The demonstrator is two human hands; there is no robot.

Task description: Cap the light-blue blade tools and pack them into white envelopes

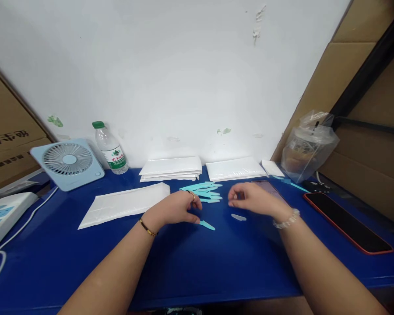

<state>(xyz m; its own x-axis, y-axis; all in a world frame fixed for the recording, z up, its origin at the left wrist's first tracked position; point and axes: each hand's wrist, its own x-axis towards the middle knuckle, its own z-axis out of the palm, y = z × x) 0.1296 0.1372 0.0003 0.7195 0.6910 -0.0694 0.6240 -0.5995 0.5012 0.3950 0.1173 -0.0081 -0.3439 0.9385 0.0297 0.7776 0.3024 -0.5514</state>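
A deep-blue tabletop [190,267] fills the view below a white wall. At 10 o'clock from the hands lies a flat white padded mailing envelope [124,204]. 2 stacks of white padded envelopes [170,168] sit at 12 o'clock against the wall. A pale-blue square desk fan [67,162] stands far out at 10 o'clock, and a clear plastic bag holding a lidded drink cup [307,148] is at 2 o'clock. A black phone in a red case [346,221] lies at 3 o'clock. A clear water bottle with a green cap [110,148] stands just beside the fan.

The left hand [177,209], palm down with fingers loosely curled, grips nothing. Its thumb tip touches the near end of 1 teal plastic strip [206,225] lying flat at its 4 o'clock. The right hand [254,199] hovers well apart from it, its fingers bent close together and blurred. Whether they pinch anything cannot be told. A loose pile of teal plastic strips [205,192] lies between the hands at 12 o'clock. A small whitish sliver [238,217] rests at the right hand's 7 o'clock.
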